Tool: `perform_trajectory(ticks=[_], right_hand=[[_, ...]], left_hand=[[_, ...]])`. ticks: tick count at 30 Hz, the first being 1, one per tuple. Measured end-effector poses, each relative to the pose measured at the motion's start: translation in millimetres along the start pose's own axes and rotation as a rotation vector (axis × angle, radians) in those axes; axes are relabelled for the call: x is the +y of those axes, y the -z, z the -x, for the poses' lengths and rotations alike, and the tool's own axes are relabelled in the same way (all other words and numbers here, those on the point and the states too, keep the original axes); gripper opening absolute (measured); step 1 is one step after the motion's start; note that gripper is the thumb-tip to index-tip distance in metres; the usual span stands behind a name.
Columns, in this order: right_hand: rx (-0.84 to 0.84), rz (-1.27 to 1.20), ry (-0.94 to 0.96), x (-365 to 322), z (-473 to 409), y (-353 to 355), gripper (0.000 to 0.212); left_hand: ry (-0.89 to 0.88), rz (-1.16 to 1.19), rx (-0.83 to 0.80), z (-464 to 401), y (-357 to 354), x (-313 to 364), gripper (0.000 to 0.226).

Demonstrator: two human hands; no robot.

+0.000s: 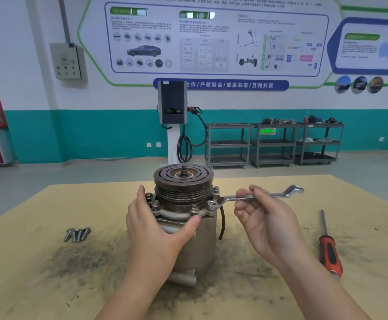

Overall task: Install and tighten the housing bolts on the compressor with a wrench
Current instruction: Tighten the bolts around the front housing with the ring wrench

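Upright on the tan table (49,273): compressor (188,232), left hand (158,227) wrapped round its housing; right hand (264,218) pinching ring wrench (253,197), ring seated on flange bolt (211,203). Left of it, loose bolts (77,234); right, red-handled screwdriver (329,248).

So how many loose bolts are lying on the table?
4 loose bolts, in one small cluster on the table, left of the compressor. Others may be hidden behind it.

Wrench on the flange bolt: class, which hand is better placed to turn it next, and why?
Right. The right hand already pinches the wrench, whose ring sits on a bolt; the left hand steadies the compressor.
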State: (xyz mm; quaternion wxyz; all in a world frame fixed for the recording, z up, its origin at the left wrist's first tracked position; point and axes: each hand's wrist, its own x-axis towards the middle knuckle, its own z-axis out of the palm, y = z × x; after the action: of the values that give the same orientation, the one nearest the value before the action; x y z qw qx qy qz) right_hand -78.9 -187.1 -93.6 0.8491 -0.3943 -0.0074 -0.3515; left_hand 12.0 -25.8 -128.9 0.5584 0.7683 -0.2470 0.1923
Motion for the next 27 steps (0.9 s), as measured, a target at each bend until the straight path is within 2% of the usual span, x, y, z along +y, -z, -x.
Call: perform_trajectory(ticks=[3,9,12,17,24,27], right_hand=[[-0.010,0.019,0.045,2,-1,0,0.017],[-0.153,0.397,0.725,23,20,-5,0.016],[-0.265,0.644,0.931,29,28,-6,0.015],[-0.379,0.909,1.049,31,36,-6,0.017],[-0.427,0.973,0.947,40,42,-20,0.019],[-0.383,0.887,0.941,28,41,-18,0.012]], left_hand=[[0.000,-0.023,-0.004,-1,1,0,0.133],[0.000,-0.047,-0.005,-1,2,2,0.136],[0.003,-0.059,-0.001,-2,2,4,0.135],[0.001,-0.073,0.005,-3,3,4,0.132],[0.038,-0.094,-0.048,-7,3,4,0.128],[0.009,-0.090,-0.019,-3,2,3,0.133]])
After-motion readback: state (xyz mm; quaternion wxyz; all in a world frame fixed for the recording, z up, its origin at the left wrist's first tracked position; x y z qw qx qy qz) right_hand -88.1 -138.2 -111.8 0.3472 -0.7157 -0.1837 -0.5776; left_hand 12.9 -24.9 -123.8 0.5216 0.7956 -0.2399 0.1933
